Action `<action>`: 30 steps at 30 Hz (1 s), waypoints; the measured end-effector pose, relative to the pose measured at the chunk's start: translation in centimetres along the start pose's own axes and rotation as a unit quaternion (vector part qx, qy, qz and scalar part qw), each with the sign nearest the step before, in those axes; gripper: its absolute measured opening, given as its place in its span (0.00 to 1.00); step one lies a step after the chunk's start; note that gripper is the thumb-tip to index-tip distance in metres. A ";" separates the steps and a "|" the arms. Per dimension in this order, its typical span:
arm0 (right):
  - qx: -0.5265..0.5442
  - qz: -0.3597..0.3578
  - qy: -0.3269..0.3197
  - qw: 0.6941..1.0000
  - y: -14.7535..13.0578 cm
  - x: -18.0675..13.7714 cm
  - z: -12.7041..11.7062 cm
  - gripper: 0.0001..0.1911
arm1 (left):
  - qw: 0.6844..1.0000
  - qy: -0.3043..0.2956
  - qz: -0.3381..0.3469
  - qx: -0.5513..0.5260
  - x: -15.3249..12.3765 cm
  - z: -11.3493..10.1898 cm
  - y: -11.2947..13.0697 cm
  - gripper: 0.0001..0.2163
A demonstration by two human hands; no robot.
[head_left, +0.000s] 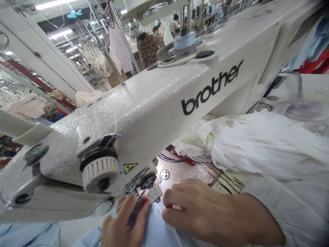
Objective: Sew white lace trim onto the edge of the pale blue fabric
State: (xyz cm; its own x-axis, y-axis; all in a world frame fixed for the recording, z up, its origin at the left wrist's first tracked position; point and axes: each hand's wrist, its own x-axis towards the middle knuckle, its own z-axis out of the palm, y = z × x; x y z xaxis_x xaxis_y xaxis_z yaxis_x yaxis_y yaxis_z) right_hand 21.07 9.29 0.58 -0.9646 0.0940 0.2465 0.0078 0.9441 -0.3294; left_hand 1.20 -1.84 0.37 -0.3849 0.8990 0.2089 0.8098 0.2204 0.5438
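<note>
A white sewing machine (144, 103) marked "brother" spans the view, tilted across it. Under its front end, my left hand (125, 219) pinches a piece of light blue fabric (156, 226) between thumb and fingers, close to the small tension dial (154, 194). My right hand (200, 212) lies to the right of that dial, its fingers curled and closed on the fabric's edge, where a whitish strip runs down. The machine's head and my hands hide the needle and presser foot.
Bunched white lacy fabric (244, 140) covers the table at right. Red-handled snips (183, 157) lie beside it, behind my right hand. More light blue cloth (28, 235) is at lower left. A large ridged dial (100, 174) juts from the machine's front. People work far behind.
</note>
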 end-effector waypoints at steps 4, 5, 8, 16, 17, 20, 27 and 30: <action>0.006 -0.005 0.013 1.000 0.0 -0.2 0.2 0.04 | 0.993 0.023 0.077 0.085 -0.4 0.5 -1.4 0.17; 0.007 -0.006 0.024 1.000 0.0 -0.2 0.2 0.04 | 0.993 0.025 0.076 0.090 -0.4 0.6 -1.7 0.18; -0.003 0.019 0.079 0.997 -0.2 0.0 0.3 0.07 | 0.996 0.017 0.026 0.078 -0.3 0.5 -2.0 0.20; -0.020 0.061 0.077 0.995 0.2 0.5 0.5 0.26 | 0.994 -0.035 -0.095 -0.041 0.4 0.3 -2.5 0.17; -0.021 0.053 0.072 0.996 0.3 0.5 0.5 0.26 | 0.993 -0.037 -0.098 -0.048 0.5 0.3 -2.6 0.17; -0.035 0.029 0.075 0.996 0.6 0.5 0.6 0.26 | 0.992 -0.037 -0.098 -0.066 0.5 0.3 -2.5 0.16; -0.060 -0.018 0.066 0.996 0.8 0.5 0.6 0.23 | 0.994 0.009 -0.108 -0.027 0.6 0.6 -1.6 0.16; -0.051 -0.036 0.062 0.996 1.0 0.6 0.3 0.22 | 0.995 0.030 -0.090 0.011 0.5 0.8 -1.0 0.16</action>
State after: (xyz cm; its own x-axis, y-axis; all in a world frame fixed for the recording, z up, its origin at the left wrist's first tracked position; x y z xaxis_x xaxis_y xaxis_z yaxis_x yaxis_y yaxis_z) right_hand 20.42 10.17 0.08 -0.9233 0.0582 0.3796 -0.0270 0.9762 -0.2152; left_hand 0.50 -1.30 -0.72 -0.5494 0.8203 0.1591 0.7347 0.3835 0.5595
